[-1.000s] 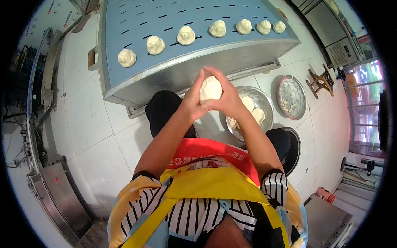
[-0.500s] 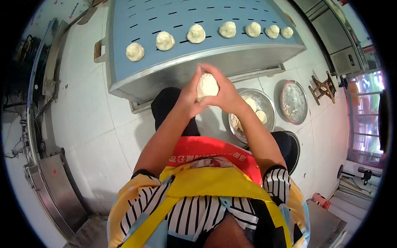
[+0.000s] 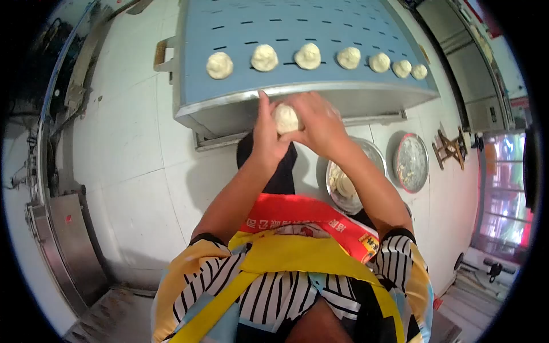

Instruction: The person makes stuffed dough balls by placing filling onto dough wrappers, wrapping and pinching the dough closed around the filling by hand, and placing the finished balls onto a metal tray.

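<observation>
A pale ball of dough (image 3: 287,119) sits between my two hands, in front of the slotted table's near edge. My left hand (image 3: 266,134) curves along its left side with the thumb or a finger pointing up. My right hand (image 3: 320,123) wraps over its top and right side, fingers bent, slightly blurred. Beyond them, several similar dough balls rest in a row on the blue slotted surface (image 3: 240,34), the leftmost dough ball (image 3: 219,66) being closest to my left hand.
Under my right forearm stands a metal bowl (image 3: 374,153) with pieces of dough inside. To its right is a red-rimmed basin (image 3: 413,163) with floury residue. A small wooden stool (image 3: 450,148) stands farther right. A metal cabinet (image 3: 80,246) is at the left.
The view has shifted, so the table and its dough row appear farther right and lower. My right hand has turned further over the dough ball, which both hands still hold.
</observation>
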Action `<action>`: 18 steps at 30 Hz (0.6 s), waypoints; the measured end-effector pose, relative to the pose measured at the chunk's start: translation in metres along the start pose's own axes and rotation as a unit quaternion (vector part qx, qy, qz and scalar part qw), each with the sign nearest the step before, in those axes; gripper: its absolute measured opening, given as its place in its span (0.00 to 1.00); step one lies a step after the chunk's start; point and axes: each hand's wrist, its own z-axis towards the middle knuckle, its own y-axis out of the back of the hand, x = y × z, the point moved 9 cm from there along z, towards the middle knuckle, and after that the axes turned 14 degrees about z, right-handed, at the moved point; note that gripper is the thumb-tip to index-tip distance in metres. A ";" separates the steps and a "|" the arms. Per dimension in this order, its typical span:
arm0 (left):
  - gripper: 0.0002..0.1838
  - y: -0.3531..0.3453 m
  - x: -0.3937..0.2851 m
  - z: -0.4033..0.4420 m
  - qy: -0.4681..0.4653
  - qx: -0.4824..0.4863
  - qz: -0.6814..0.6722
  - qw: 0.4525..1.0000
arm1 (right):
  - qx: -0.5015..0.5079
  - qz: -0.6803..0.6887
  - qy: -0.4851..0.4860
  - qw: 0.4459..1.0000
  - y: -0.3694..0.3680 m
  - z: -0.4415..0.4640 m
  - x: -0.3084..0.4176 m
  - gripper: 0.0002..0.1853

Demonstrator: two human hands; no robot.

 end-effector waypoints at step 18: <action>0.22 0.108 -0.263 -0.013 -0.399 -0.225 0.721 0.519 | 0.087 0.026 -0.085 0.992 -0.025 0.223 -0.055 0.24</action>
